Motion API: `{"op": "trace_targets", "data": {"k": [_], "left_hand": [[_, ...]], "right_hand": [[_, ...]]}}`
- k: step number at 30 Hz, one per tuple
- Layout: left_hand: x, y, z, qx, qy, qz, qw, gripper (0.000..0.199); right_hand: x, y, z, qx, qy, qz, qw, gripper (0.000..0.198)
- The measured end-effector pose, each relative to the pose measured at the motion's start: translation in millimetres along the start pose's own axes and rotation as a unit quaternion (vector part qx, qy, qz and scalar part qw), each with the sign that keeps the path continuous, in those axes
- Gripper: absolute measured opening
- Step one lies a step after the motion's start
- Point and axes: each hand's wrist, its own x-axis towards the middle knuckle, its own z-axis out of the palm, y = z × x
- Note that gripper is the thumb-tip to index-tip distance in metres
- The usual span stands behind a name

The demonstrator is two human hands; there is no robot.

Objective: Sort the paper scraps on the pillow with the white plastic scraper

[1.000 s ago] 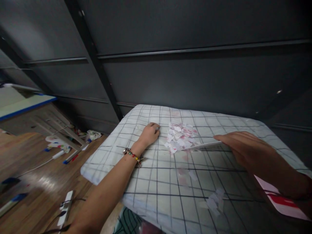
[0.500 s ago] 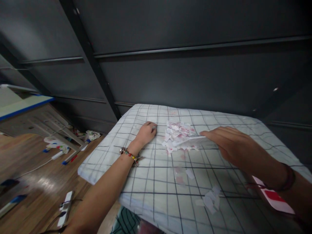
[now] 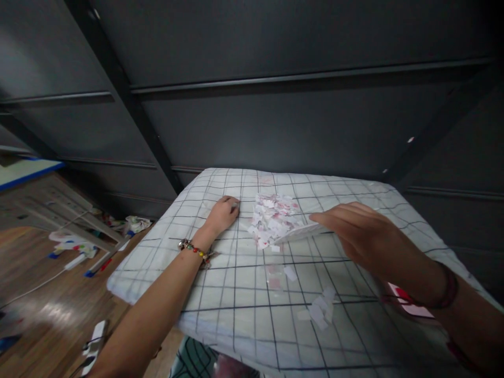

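My right hand [image 3: 354, 228] grips a thin white sheet, perhaps paper or card [image 3: 303, 231], between thumb and fingers. The sheet slants down to the left, its far end at the near right edge of a heap of small white and pinkish paper scraps [image 3: 271, 218]. Left of that heap, my left hand [image 3: 224, 212] rests on the checked cloth [image 3: 220, 294], fingers loosely bent and a small gap showing by the thumb. It holds nothing that I can see. Closer to me lie a few pale scraps [image 3: 321, 310] and a small clear piece with a pink patch [image 3: 275, 277].
A red and pink flat object [image 3: 411, 303] lies partly under my right forearm. Dark panels [image 3: 275, 126] rise behind the table. On the wooden floor at left are a power strip [image 3: 94, 344] and a white desk with blue edging [image 3: 31, 173].
The camera view has shifted, so everything sits slightly further left. The heap looks a little more spread out, with the white sheet still at its near right edge. My left hand stays put.
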Motion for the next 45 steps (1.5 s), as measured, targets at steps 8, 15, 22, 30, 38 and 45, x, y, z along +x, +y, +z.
{"op": "trace_targets", "data": {"k": [8, 15, 22, 30, 38, 45], "left_hand": [[1, 0, 0, 0.002, 0.004, -0.004, 1.000, 0.029], [1, 1, -2, 0.007, -0.012, 0.000, 1.000, 0.033], [1, 0, -2, 0.009, -0.015, -0.003, 1.000, 0.035], [2, 0, -2, 0.009, -0.014, -0.004, 1.000, 0.033], [3, -1, -1, 0.015, -0.009, 0.006, 1.000, 0.032], [2, -3, 0, 0.007, -0.006, 0.008, 1.000, 0.031]], "right_hand": [[-1, -11, -3, -0.030, 0.002, -0.037, 0.999, 0.039], [-10, -8, 1, -0.046, 0.052, -0.044, 0.997, 0.041], [-11, -6, 8, -0.109, 0.080, -0.008, 0.991, 0.035], [-13, -5, 5, -0.072, 0.082, -0.031, 0.994, 0.037], [-15, 1, -7, -0.023, 0.060, -0.074, 0.995, 0.036], [-18, 10, -13, -0.024, 0.048, -0.057, 0.997, 0.033]]}}
